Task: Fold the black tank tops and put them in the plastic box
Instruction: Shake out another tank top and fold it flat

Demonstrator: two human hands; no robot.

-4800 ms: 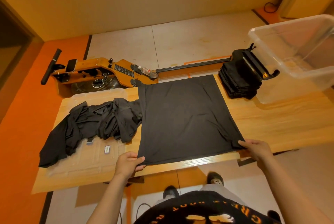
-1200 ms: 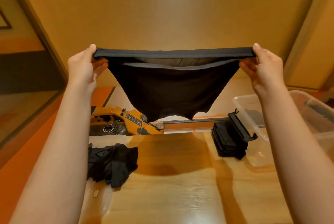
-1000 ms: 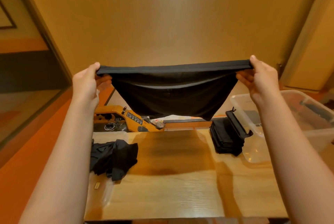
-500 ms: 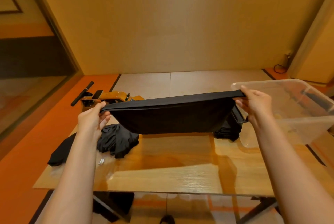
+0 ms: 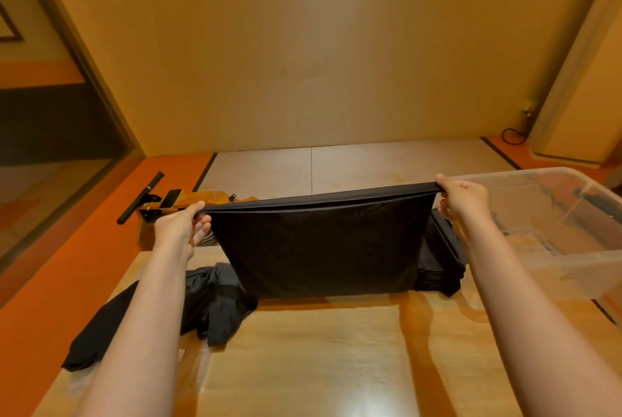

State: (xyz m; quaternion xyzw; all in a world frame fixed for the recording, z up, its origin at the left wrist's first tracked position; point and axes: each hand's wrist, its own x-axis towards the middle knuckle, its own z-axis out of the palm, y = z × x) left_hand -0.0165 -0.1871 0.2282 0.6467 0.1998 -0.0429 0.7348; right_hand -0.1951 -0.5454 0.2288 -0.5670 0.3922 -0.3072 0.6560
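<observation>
Pinching black tank top (image 5: 323, 248) top corners: left hand (image 5: 180, 226), right hand (image 5: 462, 199); cloth hangs between fingers (image 5: 202, 231).

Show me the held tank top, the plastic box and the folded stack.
held tank top (image 5: 319, 248): head view, middle of the hanging cloth.
plastic box (image 5: 579, 268): head view, its near wall.
folded stack (image 5: 434, 278): head view, its visible right side.

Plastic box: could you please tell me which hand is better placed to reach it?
Probably the right hand: it pinches the tank top beside the plastic box, while the left hand holds the opposite corner.
</observation>
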